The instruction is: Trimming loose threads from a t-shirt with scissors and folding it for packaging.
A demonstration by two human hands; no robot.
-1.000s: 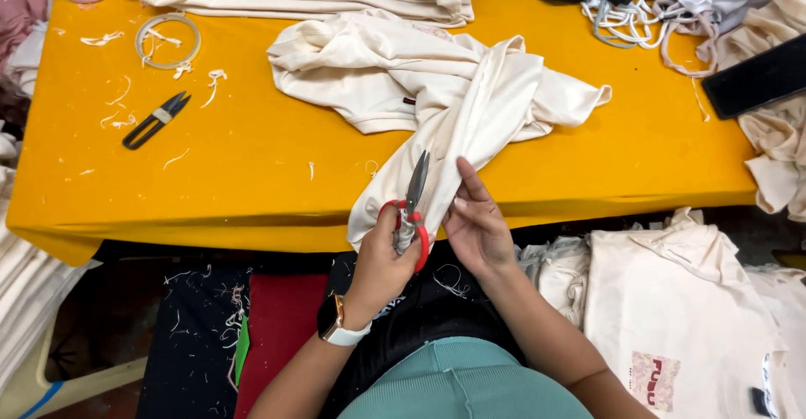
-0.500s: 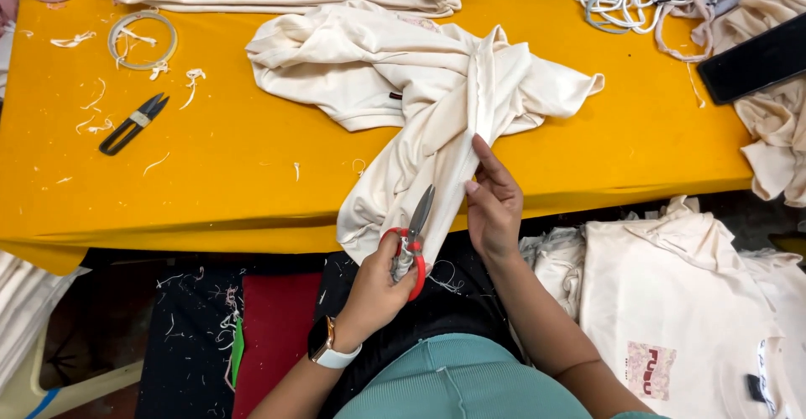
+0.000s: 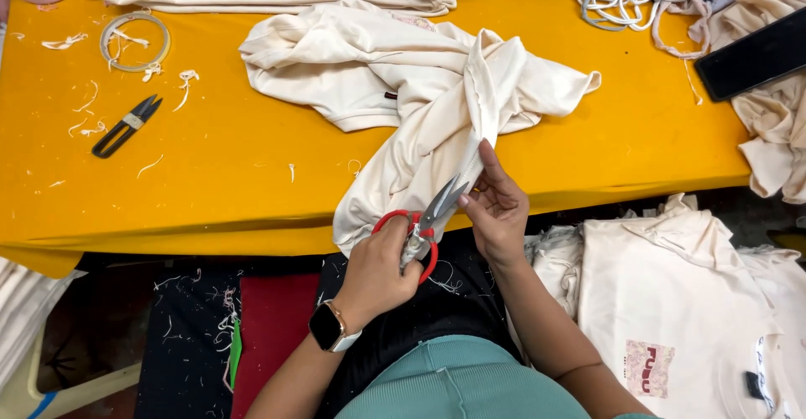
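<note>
The left hand [image 3: 382, 264] is closed around the red-handled scissors [image 3: 424, 222], blades parted and angled up-right toward the cream garment [image 3: 420, 108] (draped over the yellow tabletop [image 3: 210, 175] edge), whose fold the right hand [image 3: 497, 209] pinches just beside the tips.

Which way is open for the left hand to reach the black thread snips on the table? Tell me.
Probably yes, but not at once: the left hand grips red-handled scissors. The black thread snips lie in the open on the yellow table, only thread scraps around them.

Left hand [image 3: 379, 269] fisted, right hand [image 3: 497, 209] pinching, close together.
</note>
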